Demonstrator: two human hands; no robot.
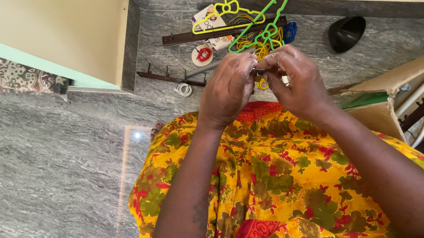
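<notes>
A small dark object, too small to identify, is pinched between the fingertips of the left hand and right hand, both closed on it, above a floral lap. Green hangers are seen on the floor beyond.

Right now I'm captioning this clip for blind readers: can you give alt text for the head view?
Seen from above, a left hand and right hand pinch a small dark object together over a lap in yellow floral cloth. Beyond them, green and yellow hangers lie on the grey stone floor; a cardboard box stands at right.
</notes>
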